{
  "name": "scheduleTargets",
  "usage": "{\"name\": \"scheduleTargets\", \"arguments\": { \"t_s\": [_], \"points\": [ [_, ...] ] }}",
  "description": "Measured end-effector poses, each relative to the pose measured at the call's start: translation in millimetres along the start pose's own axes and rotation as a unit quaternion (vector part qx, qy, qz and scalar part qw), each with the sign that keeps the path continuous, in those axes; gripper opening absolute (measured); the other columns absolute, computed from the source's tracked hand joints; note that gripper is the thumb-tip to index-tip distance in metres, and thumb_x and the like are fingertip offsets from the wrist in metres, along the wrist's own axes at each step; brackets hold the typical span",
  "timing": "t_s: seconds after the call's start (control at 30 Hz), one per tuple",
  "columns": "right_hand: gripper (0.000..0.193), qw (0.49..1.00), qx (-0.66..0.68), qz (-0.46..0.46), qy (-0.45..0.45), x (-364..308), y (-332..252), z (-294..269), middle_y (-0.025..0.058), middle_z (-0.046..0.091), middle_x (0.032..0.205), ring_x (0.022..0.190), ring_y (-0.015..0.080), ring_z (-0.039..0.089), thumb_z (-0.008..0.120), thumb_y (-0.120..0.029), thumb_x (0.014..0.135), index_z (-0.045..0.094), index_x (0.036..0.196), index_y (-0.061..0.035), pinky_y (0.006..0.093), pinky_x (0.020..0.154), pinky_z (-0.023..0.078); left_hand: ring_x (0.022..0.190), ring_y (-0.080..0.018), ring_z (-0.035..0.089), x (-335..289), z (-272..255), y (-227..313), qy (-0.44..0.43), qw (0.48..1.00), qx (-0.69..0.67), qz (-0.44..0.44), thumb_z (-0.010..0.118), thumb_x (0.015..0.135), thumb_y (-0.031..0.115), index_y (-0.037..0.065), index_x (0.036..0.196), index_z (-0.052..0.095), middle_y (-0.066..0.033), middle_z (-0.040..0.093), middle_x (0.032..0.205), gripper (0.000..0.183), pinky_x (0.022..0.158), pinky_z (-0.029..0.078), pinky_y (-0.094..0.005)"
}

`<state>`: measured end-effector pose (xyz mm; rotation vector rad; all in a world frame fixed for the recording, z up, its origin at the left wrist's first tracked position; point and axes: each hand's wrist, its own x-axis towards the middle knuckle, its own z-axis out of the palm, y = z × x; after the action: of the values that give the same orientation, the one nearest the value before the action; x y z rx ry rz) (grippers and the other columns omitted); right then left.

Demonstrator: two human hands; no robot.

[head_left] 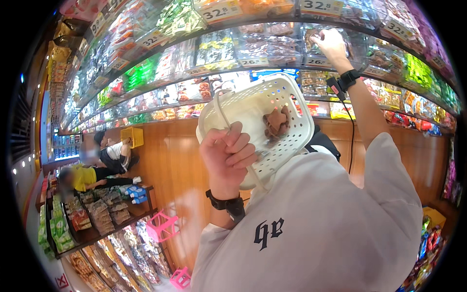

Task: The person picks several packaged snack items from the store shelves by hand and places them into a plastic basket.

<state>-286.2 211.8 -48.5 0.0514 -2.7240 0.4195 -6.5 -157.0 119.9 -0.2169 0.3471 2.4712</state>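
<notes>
My left hand [227, 155] is closed around the handle of a white plastic shopping basket [305, 127] in front of my body. A few small brown snack packs [276, 121] lie in the basket, near its right side. My right arm stretches out to the shelf. There my right hand [333, 45] is at a clear bin of small brown snack packs [311, 48], fingers curled and the thumb brought in toward them. What sits between these fingertips is too small to make out.
Tiered shelves of bagged snacks [216, 48] with price tags curve across the far side. Pink stools [162, 226] and a low display of packs [99, 214] stand at the left. Two people [115, 153] are low down there, beside a yellow crate [132, 137].
</notes>
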Motion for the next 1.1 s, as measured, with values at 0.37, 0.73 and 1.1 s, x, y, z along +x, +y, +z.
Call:
{"name": "scheduleTargets", "arguments": {
  "t_s": [0.37,0.73,1.1],
  "points": [
    [0.066,0.996,-0.075,-0.014,-0.049,-8.0,-6.3,-9.0,0.0212,0.061,0.119,0.112,0.0394,0.058,0.067,-0.049,0.085,0.054,0.135,-0.0091,0.0471,0.095,0.049,0.045,-0.0073,0.037,-14.7,-13.0,10.0,-0.022,0.998,-0.003,0.055,0.049,0.091,0.027,0.012,0.071,0.038,0.0041,0.033,0.058,0.027,0.04,0.031,-0.0225],
    [0.018,0.732,0.453,-0.205,-0.466,-140.0,-200.8,-42.8,0.0104,0.065,0.092,0.084,0.0219,0.064,0.068,-0.013,0.087,0.064,0.102,-0.0041,0.0313,0.075,0.05,0.043,-0.0071,0.037,-23.0,-15.0,15.4,-0.005,0.998,-0.003,0.057,0.049,0.089,0.027,0.012,0.069,0.039,0.0041,0.034,0.056,0.027,0.039,0.031,-0.0223],
    [0.053,0.63,0.136,-0.322,-0.694,-199.4,-303.0,-11.7,0.0188,0.071,0.1,0.086,0.0328,0.067,0.068,-0.045,0.073,0.071,0.097,0.0024,0.0424,0.073,0.053,0.043,-0.0063,0.035,-30.8,-10.6,5.5,0.017,0.999,0.009,0.042,0.047,0.089,0.027,0.012,0.069,0.039,0.0052,0.031,0.055,0.026,0.039,0.027,-0.022]
  ]
}}
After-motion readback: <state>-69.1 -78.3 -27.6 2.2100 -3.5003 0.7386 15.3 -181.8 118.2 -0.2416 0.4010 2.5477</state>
